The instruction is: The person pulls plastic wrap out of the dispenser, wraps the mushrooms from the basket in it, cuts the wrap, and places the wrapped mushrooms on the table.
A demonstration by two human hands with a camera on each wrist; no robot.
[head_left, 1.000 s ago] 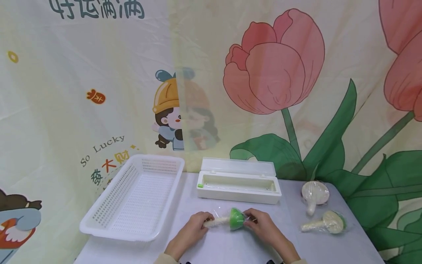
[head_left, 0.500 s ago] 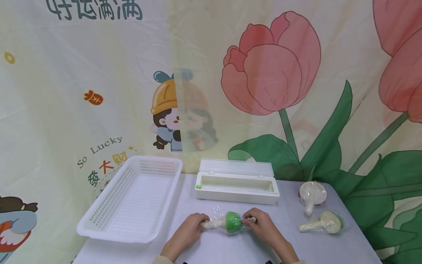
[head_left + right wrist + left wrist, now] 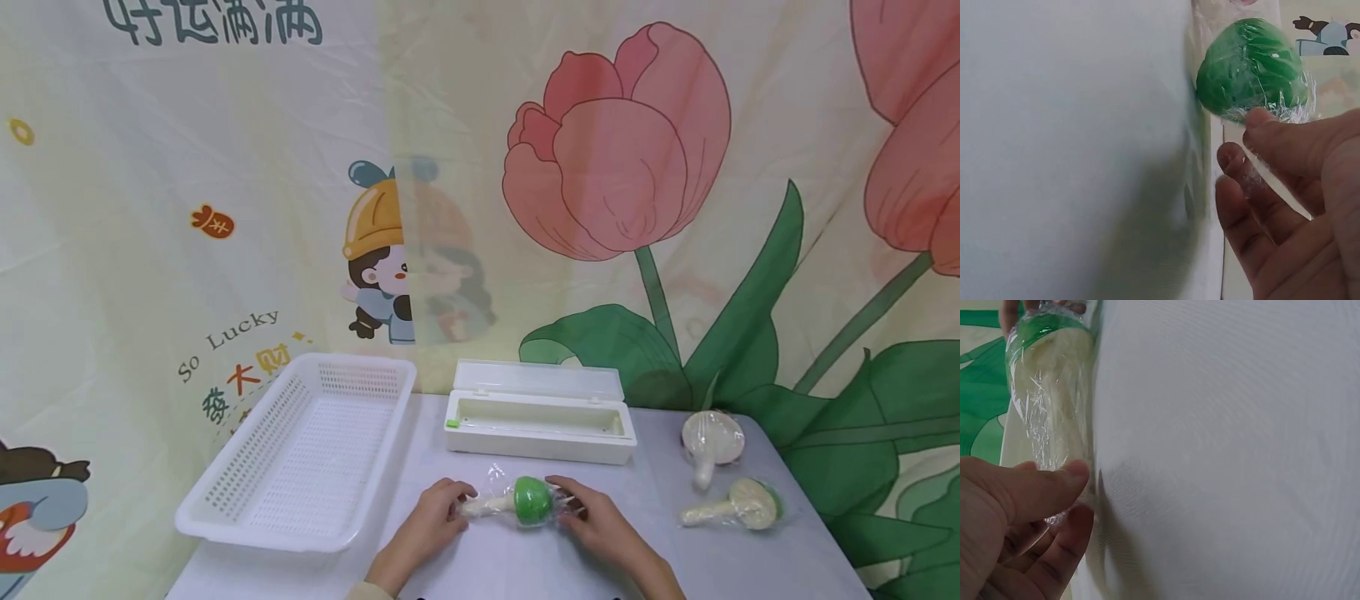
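Observation:
A toy mushroom (image 3: 531,501) with a green cap and a cream stem lies in clear plastic wrap near the front of the table. My left hand (image 3: 430,523) pinches the end of its stem; in the left wrist view the thumb (image 3: 1063,487) lies over the wrapped stem with fingers curled below. At the cap end is my right hand (image 3: 600,521). Its thumb touches the wrap under the green cap (image 3: 1250,69) in the right wrist view, while the fingers are spread apart from the thumb.
A white perforated basket (image 3: 360,500) stands at the left. Behind the hands is a long white box (image 3: 540,445) with its clear lid raised. Two more wrapped mushrooms, one pale (image 3: 712,437) and one with a green-edged cap (image 3: 752,504), lie at the right. A printed curtain hangs behind.
The right hand's fingers have spread from a pinch on the wrap at the cap. The cap has turned to show more of its green top. The left hand stays at the stem end.

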